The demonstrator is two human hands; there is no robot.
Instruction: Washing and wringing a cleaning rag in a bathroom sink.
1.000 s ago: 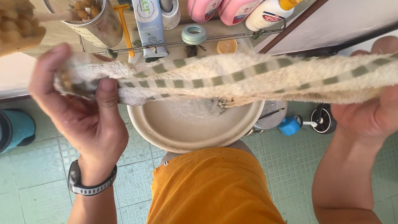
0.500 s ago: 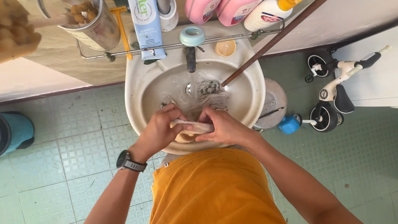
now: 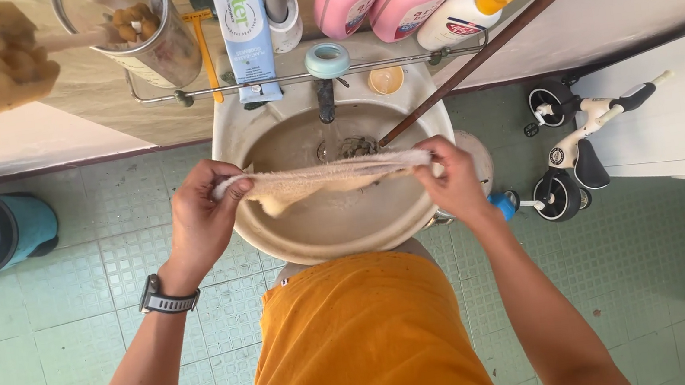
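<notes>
over the sink (image 3: 240,127), just below its tap (image 3: 326,99), the left hand (image 3: 204,214) and right hand (image 3: 454,177) each pinch one end of a beige cloth (image 3: 325,178), stretched between them, probably wet, sagging slightly above the basin.

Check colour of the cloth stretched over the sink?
Pale beige cloth, held between left hand and right hand; head view.
</notes>
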